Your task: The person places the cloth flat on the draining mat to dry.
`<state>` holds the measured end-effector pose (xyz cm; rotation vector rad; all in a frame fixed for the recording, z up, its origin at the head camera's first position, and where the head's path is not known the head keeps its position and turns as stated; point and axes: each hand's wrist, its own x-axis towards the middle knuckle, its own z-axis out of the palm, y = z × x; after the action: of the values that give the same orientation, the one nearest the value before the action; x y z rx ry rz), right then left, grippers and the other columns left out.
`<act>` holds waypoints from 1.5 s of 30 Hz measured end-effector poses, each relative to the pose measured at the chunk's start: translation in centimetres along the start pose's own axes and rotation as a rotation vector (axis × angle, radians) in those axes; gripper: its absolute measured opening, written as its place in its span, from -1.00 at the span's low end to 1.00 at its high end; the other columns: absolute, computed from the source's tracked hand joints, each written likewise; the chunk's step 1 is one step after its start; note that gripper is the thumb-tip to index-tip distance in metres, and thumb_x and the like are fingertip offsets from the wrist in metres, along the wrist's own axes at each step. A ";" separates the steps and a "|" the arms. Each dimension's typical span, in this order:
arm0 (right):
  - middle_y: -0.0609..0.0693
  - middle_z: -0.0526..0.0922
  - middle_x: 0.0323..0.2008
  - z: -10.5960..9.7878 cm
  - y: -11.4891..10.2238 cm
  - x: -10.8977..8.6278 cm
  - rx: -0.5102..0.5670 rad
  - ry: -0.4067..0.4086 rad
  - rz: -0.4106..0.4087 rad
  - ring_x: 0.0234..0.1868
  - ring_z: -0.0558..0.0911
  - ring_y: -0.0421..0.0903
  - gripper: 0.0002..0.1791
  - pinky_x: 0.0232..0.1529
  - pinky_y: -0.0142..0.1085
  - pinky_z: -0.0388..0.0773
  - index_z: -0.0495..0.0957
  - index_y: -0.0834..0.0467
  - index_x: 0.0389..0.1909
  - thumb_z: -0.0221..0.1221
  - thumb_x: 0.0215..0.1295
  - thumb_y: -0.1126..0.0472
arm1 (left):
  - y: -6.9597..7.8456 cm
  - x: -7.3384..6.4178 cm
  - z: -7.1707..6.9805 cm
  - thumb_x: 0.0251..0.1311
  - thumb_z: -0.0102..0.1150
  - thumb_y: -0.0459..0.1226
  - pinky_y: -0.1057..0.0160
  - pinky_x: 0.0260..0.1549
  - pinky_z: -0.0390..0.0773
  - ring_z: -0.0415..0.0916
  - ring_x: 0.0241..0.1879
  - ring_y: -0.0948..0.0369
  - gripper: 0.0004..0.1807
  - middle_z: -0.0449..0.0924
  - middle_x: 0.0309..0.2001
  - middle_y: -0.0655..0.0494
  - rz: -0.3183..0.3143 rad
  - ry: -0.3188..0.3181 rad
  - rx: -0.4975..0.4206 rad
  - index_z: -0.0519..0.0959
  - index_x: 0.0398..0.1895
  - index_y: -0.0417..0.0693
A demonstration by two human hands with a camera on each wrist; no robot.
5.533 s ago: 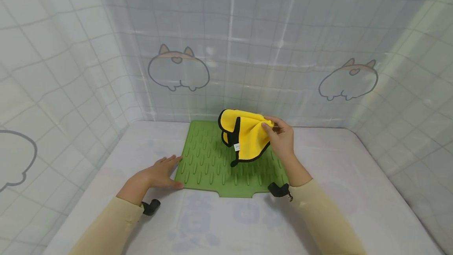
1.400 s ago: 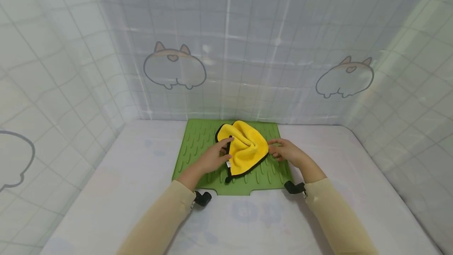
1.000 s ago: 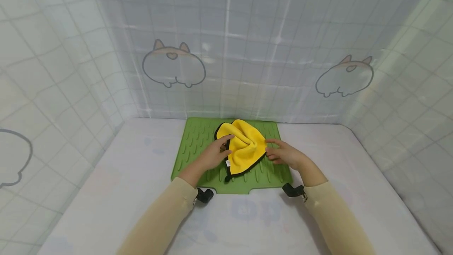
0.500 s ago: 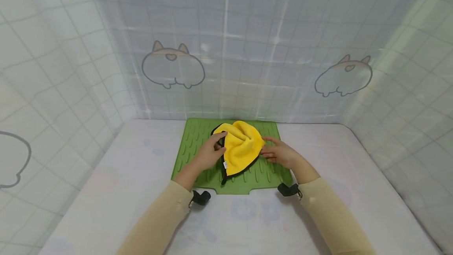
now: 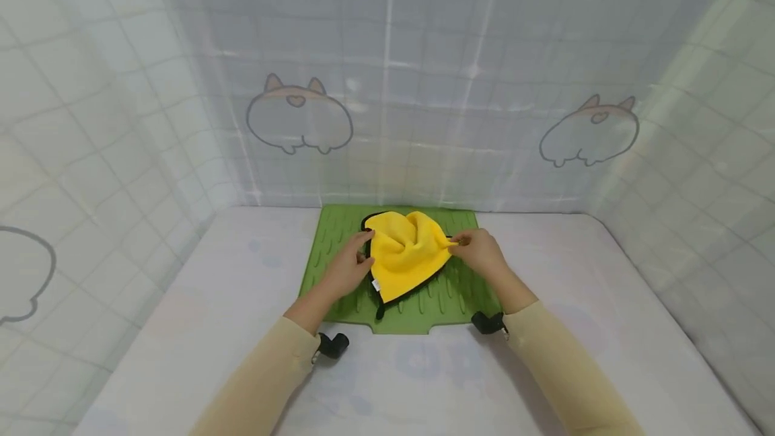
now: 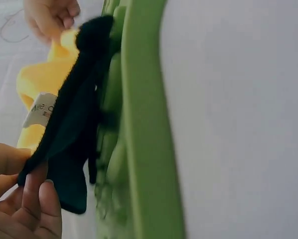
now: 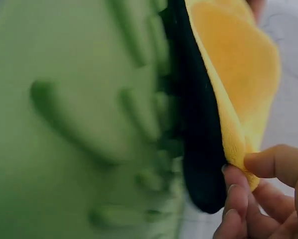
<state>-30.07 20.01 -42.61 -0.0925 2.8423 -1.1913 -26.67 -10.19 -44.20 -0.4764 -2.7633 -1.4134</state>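
A yellow cloth with black edging and a dark underside is bunched in soft folds over the green ridged mat. My left hand pinches its left edge. Seen from the left wrist, that hand's thumb and fingers grip the black border, near a white label. The right hand pinches the right side. In the right wrist view its thumb and fingertips squeeze a yellow fold, while the dark underside hangs beside them. A black corner loop points toward the mat's front.
The mat lies on a pale patterned table cover. Behind it rises a grid-patterned curtain with corgi drawings, and similar sheets flank both sides. Black wrist mounts sit at the sleeve cuffs.
Earlier the right hand held the cloth up alone, with the left at the mat's edge. Since then both hands moved to the cloth's sides; lately its left edge shifted left and the right fingers closed.
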 end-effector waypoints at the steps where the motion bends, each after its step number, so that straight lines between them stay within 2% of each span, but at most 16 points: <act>1: 0.12 0.69 -0.07 -0.3 -0.3 -0.5 0.002 -0.027 0.004 -0.06 0.64 0.09 -0.73 -0.11 -0.06 0.62 0.70 0.17 -0.05 0.31 0.31 0.12 | 0.0 -0.2 -0.5 0.42 0.09 -0.40 0.20 -0.34 0.52 0.42 -0.29 0.15 -0.38 0.17 0.48 -0.19 -0.007 -0.007 -0.010 0.22 0.52 -0.15; 3: 0.09 0.72 -0.16 -0.8 -1.1 -1.3 0.031 -0.120 0.006 -0.13 0.65 0.09 -0.75 -0.13 -0.05 0.62 0.70 0.18 -0.09 0.31 0.32 0.12 | -0.2 -0.6 -1.6 0.43 0.06 -0.41 0.22 -0.46 0.48 0.36 -0.42 0.17 -0.38 0.18 0.46 -0.21 -0.025 -0.025 -0.007 0.20 0.53 -0.15; 7: 0.07 0.74 -0.28 -1.6 -1.6 -2.1 0.112 -0.367 -0.019 -0.19 0.66 0.13 -0.76 -0.14 -0.04 0.62 0.67 0.24 -0.08 0.27 0.38 0.16 | -1.1 -1.0 -3.6 0.44 0.03 -0.37 0.24 -0.65 0.38 0.21 -0.64 0.21 -0.39 0.28 0.37 -0.17 -0.113 -0.073 0.033 0.21 0.53 -0.07; 10: 0.09 0.73 -0.26 -2.2 -1.1 -2.0 0.128 -0.439 -0.031 -0.24 0.65 0.10 -0.73 -0.19 -0.08 0.61 0.64 0.25 -0.01 0.20 0.44 0.16 | -2.2 -1.1 -4.2 0.45 0.05 -0.34 0.23 -0.66 0.40 0.27 -0.63 0.18 -0.39 0.36 0.30 -0.17 -0.151 -0.126 0.083 0.22 0.53 -0.03; 12: 0.14 0.72 -0.22 -2.4 -0.6 -1.7 0.128 -0.428 -0.031 -0.27 0.63 0.07 -0.70 -0.21 -0.10 0.61 0.63 0.27 0.05 0.16 0.48 0.14 | -2.8 -1.1 -4.3 0.45 0.07 -0.32 0.22 -0.59 0.47 0.40 -0.50 0.14 -0.38 0.37 0.31 -0.20 -0.151 -0.165 0.113 0.20 0.54 -0.04; 15: 0.16 0.69 -0.15 -2.7 0.0 -1.2 0.117 -0.370 -0.006 -0.26 0.60 0.04 -0.64 -0.23 -0.11 0.59 0.60 0.28 0.13 0.13 0.51 0.12 | -3.2 -1.2 -4.3 0.47 0.08 -0.25 0.17 -0.41 0.58 0.56 -0.16 0.01 -0.35 0.35 0.35 -0.22 -0.157 -0.195 0.124 0.15 0.56 -0.02; 17: 0.17 0.68 -0.09 -2.6 0.5 -0.7 0.110 -0.346 0.001 -0.22 0.59 0.05 -0.60 -0.21 -0.11 0.60 0.56 0.31 0.17 0.13 0.51 0.11 | -3.2 -1.2 -4.4 0.48 0.08 -0.22 0.12 -0.26 0.62 0.53 0.07 -0.07 -0.34 0.31 0.39 -0.22 -0.158 -0.188 0.129 0.13 0.57 -0.01; 19: 0.16 0.65 -0.03 -2.4 1.0 -0.2 0.094 -0.335 0.008 -0.15 0.59 0.04 -0.58 -0.19 -0.13 0.60 0.54 0.30 0.20 0.13 0.51 0.10 | -3.0 -1.2 -4.5 0.49 0.07 -0.20 0.06 -0.14 0.62 0.46 0.21 -0.13 -0.33 0.30 0.39 -0.23 -0.161 -0.179 0.126 0.11 0.58 0.00; 21: 0.16 0.63 0.04 -2.0 1.6 0.4 0.070 -0.345 -0.003 -0.09 0.59 0.03 -0.60 -0.16 -0.14 0.61 0.54 0.29 0.20 0.12 0.52 0.11 | -2.9 -1.3 -4.6 0.49 0.06 -0.21 0.01 -0.09 0.62 0.43 0.24 -0.16 -0.33 0.31 0.38 -0.25 -0.161 -0.177 0.123 0.11 0.58 0.00; 27: 0.11 0.61 0.08 -0.9 2.4 1.5 0.014 -0.397 -0.090 0.07 0.57 0.04 -0.75 -0.02 -0.09 0.59 0.59 0.19 0.05 0.19 0.45 0.18 | -3.0 -1.4 -4.4 0.50 0.05 -0.22 0.04 -0.13 0.63 0.42 0.24 -0.20 -0.41 0.26 0.41 -0.30 -0.147 -0.191 0.124 0.22 0.54 0.03; 29: 0.06 0.63 0.01 -0.8 2.4 1.7 0.010 -0.414 -0.119 0.05 0.58 0.02 -0.80 0.01 -0.09 0.58 0.59 0.17 -0.02 0.24 0.40 0.22 | -3.1 -1.4 -4.3 0.49 0.06 -0.22 0.07 -0.17 0.62 0.45 0.20 -0.15 -0.45 0.28 0.41 -0.26 -0.143 -0.189 0.138 0.28 0.51 0.06; 34: 0.03 0.65 -0.19 -0.5 2.4 2.0 0.033 -0.475 -0.169 -0.13 0.59 -0.04 -0.87 -0.05 -0.14 0.58 0.59 0.20 -0.14 0.28 0.34 0.30 | -3.5 -1.3 -4.0 0.47 0.10 -0.25 0.16 -0.34 0.55 0.53 -0.13 0.02 -0.50 0.43 0.31 -0.16 -0.161 -0.186 0.152 0.39 0.44 0.07; 37: 0.04 0.66 -0.23 -0.4 2.6 2.1 0.055 -0.485 -0.164 -0.18 0.60 -0.06 -0.90 -0.07 -0.16 0.59 0.62 0.20 -0.17 0.28 0.34 0.28 | -3.7 -1.4 -4.1 0.46 0.11 -0.25 0.18 -0.36 0.55 0.54 -0.14 0.05 -0.51 0.49 0.25 -0.14 -0.177 -0.178 0.167 0.41 0.42 0.07; 39: 0.02 0.68 -0.20 -0.6 2.9 2.1 0.073 -0.463 -0.143 -0.16 0.62 -0.06 -0.90 -0.05 -0.16 0.59 0.65 0.18 -0.17 0.28 0.35 0.27 | -3.7 -1.4 -4.2 0.46 0.11 -0.26 0.18 -0.33 0.57 0.55 -0.06 0.04 -0.51 0.50 0.24 -0.13 -0.179 -0.166 0.177 0.41 0.42 0.06; 41: 0.03 0.70 -0.17 -0.9 3.2 2.0 0.092 -0.415 -0.113 -0.13 0.62 -0.05 -0.90 -0.03 -0.15 0.58 0.68 0.18 -0.16 0.28 0.35 0.27 | -3.7 -1.4 -4.4 0.46 0.11 -0.26 0.18 -0.35 0.57 0.55 -0.07 0.04 -0.50 0.52 0.22 -0.15 -0.174 -0.153 0.183 0.40 0.43 0.04; 45: 0.06 0.69 -0.11 -2.0 3.6 1.6 0.110 -0.275 -0.061 -0.04 0.61 0.01 -0.85 0.03 -0.09 0.57 0.70 0.19 -0.12 0.27 0.36 0.25 | -3.7 -1.2 -4.8 0.46 0.11 -0.26 0.21 -0.49 0.51 0.50 -0.37 0.09 -0.48 0.51 0.21 -0.18 -0.171 -0.117 0.179 0.37 0.46 0.02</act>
<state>-31.95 23.88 -43.84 -0.3138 2.5493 -1.2354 -27.17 -16.33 -44.48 -0.3358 -3.0542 -1.1837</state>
